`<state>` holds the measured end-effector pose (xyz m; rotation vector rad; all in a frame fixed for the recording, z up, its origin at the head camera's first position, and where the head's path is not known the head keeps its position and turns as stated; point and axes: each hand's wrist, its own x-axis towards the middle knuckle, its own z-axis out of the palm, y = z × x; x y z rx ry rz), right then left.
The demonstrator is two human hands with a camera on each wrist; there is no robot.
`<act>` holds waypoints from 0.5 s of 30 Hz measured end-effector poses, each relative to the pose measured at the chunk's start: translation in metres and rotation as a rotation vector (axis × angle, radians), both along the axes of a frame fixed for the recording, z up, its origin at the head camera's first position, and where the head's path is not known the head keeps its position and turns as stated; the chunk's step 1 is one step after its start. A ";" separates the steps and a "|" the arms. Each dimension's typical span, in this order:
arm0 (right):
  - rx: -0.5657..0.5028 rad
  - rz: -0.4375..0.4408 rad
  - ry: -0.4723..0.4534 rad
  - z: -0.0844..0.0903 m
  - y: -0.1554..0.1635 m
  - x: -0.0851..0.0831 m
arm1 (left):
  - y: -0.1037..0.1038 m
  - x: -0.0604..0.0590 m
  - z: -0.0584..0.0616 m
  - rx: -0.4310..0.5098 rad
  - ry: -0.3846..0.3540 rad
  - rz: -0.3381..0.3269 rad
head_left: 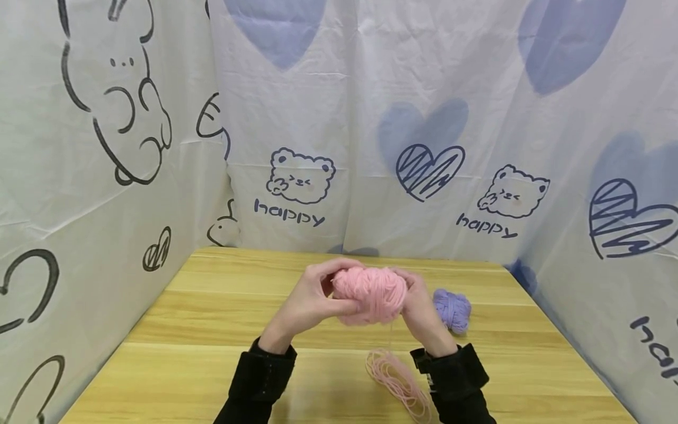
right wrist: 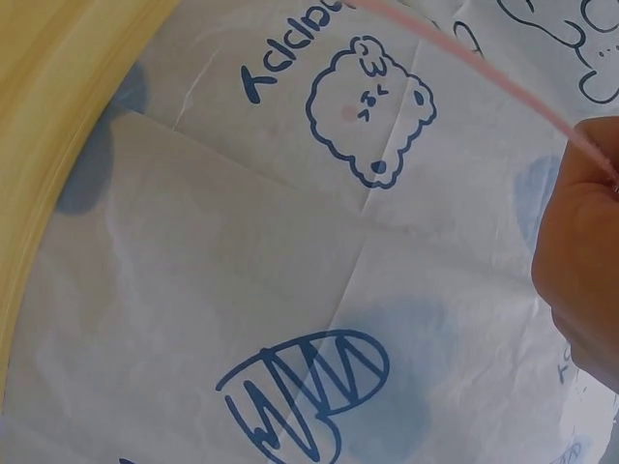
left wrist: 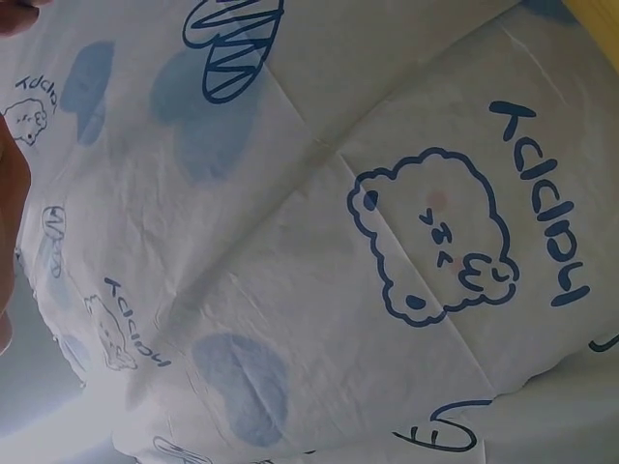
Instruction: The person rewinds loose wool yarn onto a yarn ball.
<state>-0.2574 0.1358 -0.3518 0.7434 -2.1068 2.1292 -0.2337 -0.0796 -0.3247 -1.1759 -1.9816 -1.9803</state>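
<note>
A ball of pink yarn (head_left: 371, 294) is held up over the table between both hands. My left hand (head_left: 313, 297) grips its left side, the thumb lying across the front and the fingers going behind. At the ball's right end my right hand (head_left: 418, 300) has its fingers curled, partly hidden by the yarn. In the right wrist view a pink strand (right wrist: 484, 70) runs to the curled right hand (right wrist: 583, 251). Loose loops of pink yarn (head_left: 397, 383) lie on the table below the ball. The left wrist view catches only an edge of the left hand (left wrist: 12, 193).
A ball of purple yarn (head_left: 452, 311) rests on the wooden table (head_left: 212, 330), right of the right hand. White cloth (head_left: 349, 118) printed with hearts and bears hangs behind the table and along both sides.
</note>
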 end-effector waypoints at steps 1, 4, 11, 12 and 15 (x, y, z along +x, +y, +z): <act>0.001 -0.004 -0.007 0.000 0.000 0.000 | 0.000 0.000 0.000 0.001 -0.003 0.002; 0.003 -0.009 -0.022 0.000 0.001 0.000 | 0.000 0.000 0.000 0.013 -0.005 0.003; 0.031 -0.003 -0.073 0.002 -0.001 0.001 | -0.001 0.002 0.001 0.063 0.007 0.039; 0.040 -0.011 -0.091 0.002 -0.001 0.001 | -0.001 0.002 0.001 0.071 0.009 0.047; 0.070 -0.038 -0.134 0.003 -0.001 0.002 | -0.001 0.002 0.002 0.091 0.004 0.070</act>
